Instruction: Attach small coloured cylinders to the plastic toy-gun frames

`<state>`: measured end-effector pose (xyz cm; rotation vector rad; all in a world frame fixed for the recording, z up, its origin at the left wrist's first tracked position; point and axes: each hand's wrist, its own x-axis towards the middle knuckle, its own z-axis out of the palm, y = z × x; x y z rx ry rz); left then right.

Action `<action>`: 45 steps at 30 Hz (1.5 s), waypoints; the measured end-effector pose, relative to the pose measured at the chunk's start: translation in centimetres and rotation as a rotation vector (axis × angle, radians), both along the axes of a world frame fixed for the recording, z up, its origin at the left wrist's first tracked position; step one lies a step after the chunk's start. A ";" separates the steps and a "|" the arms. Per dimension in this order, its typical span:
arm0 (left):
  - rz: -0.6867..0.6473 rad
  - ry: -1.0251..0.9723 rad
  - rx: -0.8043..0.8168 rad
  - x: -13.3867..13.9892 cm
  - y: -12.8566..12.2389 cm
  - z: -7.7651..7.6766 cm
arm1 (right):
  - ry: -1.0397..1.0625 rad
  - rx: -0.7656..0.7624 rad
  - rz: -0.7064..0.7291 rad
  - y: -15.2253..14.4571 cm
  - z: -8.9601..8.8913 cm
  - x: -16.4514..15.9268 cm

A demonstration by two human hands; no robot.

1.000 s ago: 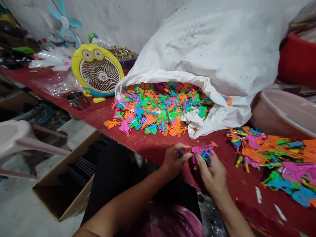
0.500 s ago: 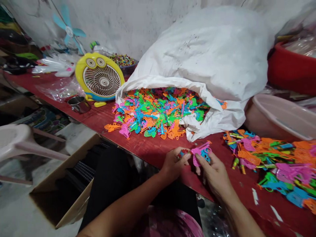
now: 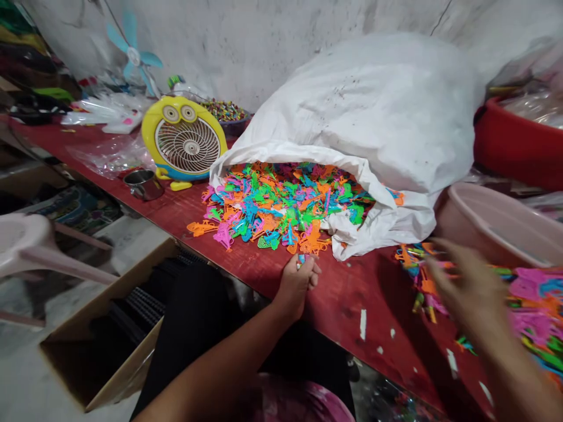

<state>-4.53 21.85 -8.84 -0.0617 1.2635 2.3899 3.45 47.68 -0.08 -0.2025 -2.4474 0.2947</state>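
Right now the left hand (image 3: 298,282) sits curled at the near edge of the dark red wooden worktop (image 3: 352,293), fingers folded around a small blue-and-red plastic piece (image 3: 301,258) that pokes out the top of the fist. It lies just below the spill of small multicoloured plastic toy parts (image 3: 281,205) coming out of the big white woven sack (image 3: 373,117), close to the nearest orange pieces but apart from them. The right hand (image 3: 466,287) is blurred, fingers spread and loose, nothing seen in it; it hovers to the right of the sack, over the second heap of orange, pink and green plastic toy parts (image 3: 528,299) on the worktop. Whether it touches that heap, cannot tell.

Sack lies on its side, mouth facing the person, parts spread in front of the mouth. Right of the sack stands a pale pink plastic basin (image 3: 497,223), and behind that a red plastic tub (image 3: 514,140). Left of the sack is a yellow round desk fan with cartoon eyes (image 3: 185,140), and a small steel cup (image 3: 143,183) just in front-left of the fan. Behind the fan, a bowl of small coloured bits (image 3: 224,110) and clear plastic bags (image 3: 109,153). White paint chips (image 3: 363,323) dot the worktop below the sack. An open cardboard box (image 3: 109,334) sits on the floor, lower left of the sack, beside a pale plastic chair (image 3: 26,246).
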 end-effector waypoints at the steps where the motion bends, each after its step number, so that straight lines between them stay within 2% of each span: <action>1: 0.008 0.016 -0.023 0.0 0.0 0.0 | -0.053 0.004 0.152 -2.7 -1.3 -1.7; 3: 0.024 0.042 -0.056 0.2 0.0 0.1 | -0.155 0.065 0.348 -7.3 -3.5 -5.0; 6: 0.030 0.063 -0.063 0.3 -0.2 0.2 | -0.291 0.269 0.369 -11.0 -5.3 -8.4; 9: 0.033 0.082 -0.049 0.4 -0.3 0.0 | -0.313 0.344 0.355 -11.3 -6.0 -9.4; 13: 0.053 0.086 -0.006 0.5 -0.5 -0.3 | -0.320 0.326 0.362 -10.0 -6.3 -8.0; 16: 0.106 0.096 0.010 0.7 -0.4 -0.3 | -0.330 0.085 0.413 -9.3 -6.3 -5.8; 19: 0.129 0.110 -0.078 1.0 -0.1 -0.1 | -0.353 -0.348 0.448 -9.3 -6.0 -3.4; 22: 0.068 0.159 -0.221 1.1 0.2 0.3 | -0.388 -0.716 0.403 -9.9 -5.7 -1.5; 26: -0.050 0.209 -0.308 0.8 0.4 0.6 | -0.379 -0.882 0.287 -10.9 -5.1 -0.3; 29: -0.128 0.213 -0.317 0.6 0.6 0.5 | -0.431 -0.954 0.383 -11.4 -4.7 0.2; 31: -0.137 0.199 -0.246 0.5 0.6 0.4 | -0.480 -0.924 0.493 -11.7 -4.8 0.4; 33: -0.150 0.181 -0.184 0.5 0.6 0.3 | -0.462 -0.778 0.560 -11.8 -5.3 0.3; 36: -0.186 0.187 -0.203 0.6 0.4 0.2 | -0.288 -0.505 0.555 -11.9 -6.3 0.0; 38: -0.200 0.211 -0.224 0.7 0.2 0.2 | -0.181 -0.414 0.510 -11.8 -6.8 -0.2; 40: -0.200 0.226 -0.232 0.7 0.0 0.2 | -0.167 -0.410 0.490 -11.6 -7.2 -0.3; 45: -0.143 0.212 -0.186 0.6 -0.4 0.4 | -0.282 -0.579 0.448 -10.6 -8.0 0.3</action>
